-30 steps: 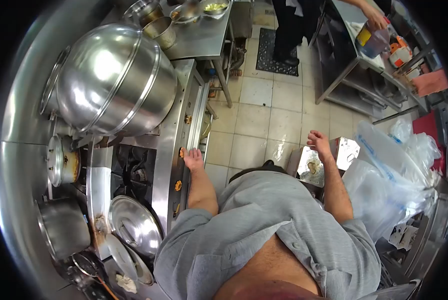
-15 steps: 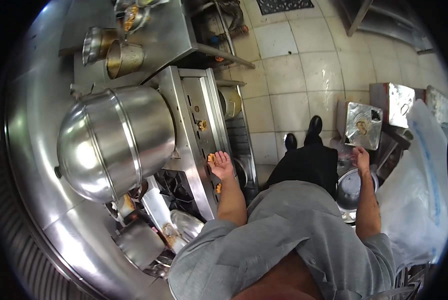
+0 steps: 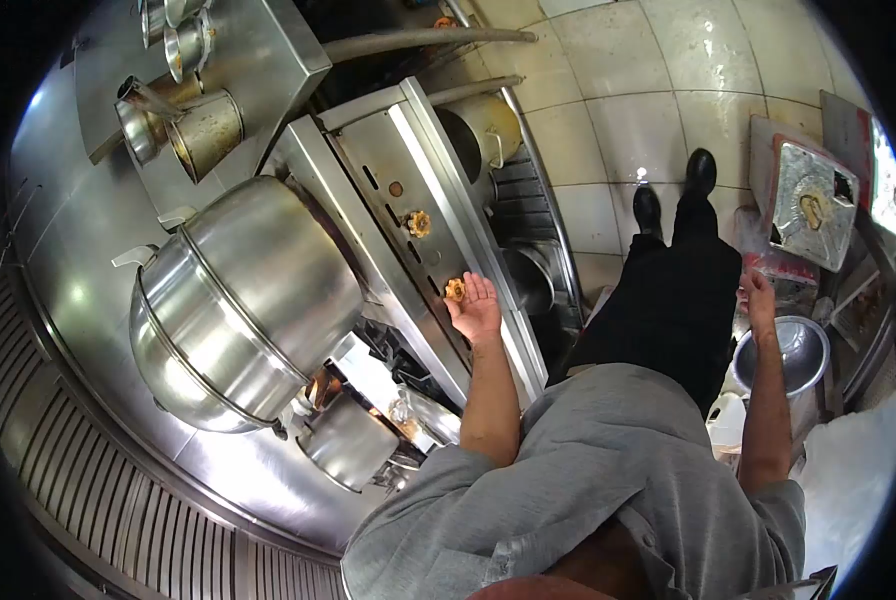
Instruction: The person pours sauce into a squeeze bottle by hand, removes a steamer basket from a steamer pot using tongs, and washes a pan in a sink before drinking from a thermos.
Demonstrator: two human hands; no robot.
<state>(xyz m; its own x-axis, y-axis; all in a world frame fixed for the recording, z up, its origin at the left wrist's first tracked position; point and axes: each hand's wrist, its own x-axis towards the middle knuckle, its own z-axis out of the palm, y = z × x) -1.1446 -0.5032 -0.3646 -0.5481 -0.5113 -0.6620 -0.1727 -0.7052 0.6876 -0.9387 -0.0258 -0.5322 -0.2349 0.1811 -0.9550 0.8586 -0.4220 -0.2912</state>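
Observation:
My left hand (image 3: 476,308) is palm up at the stove's front panel (image 3: 373,160), thumb and forefinger on either side of a yellowish scalloped knob (image 3: 454,289). A second such knob (image 3: 418,223) sits farther along the same panel. Behind the panel lies a large, rounded steel pot (image 3: 258,290), with flame (image 3: 323,388) visible near its lower edge. My right hand (image 3: 757,294) hangs low by my side, fingers loosely curled in with nothing visible in them. Just below it stands a round metal bowl (image 3: 800,352), partly covered by my forearm.
Worn metal cans (image 3: 208,130) stand on the steel counter (image 3: 268,60). Under the stove are a yellowish pot (image 3: 498,130) and a rack (image 3: 528,190). Square tins (image 3: 813,205) stand on the tiled floor (image 3: 608,130) at right, above a white plastic bag (image 3: 858,480).
The view has turned and shifted, so stove, pot and tins appear displaced. My left hand stays at the same knob. My right hand remains low at my side.

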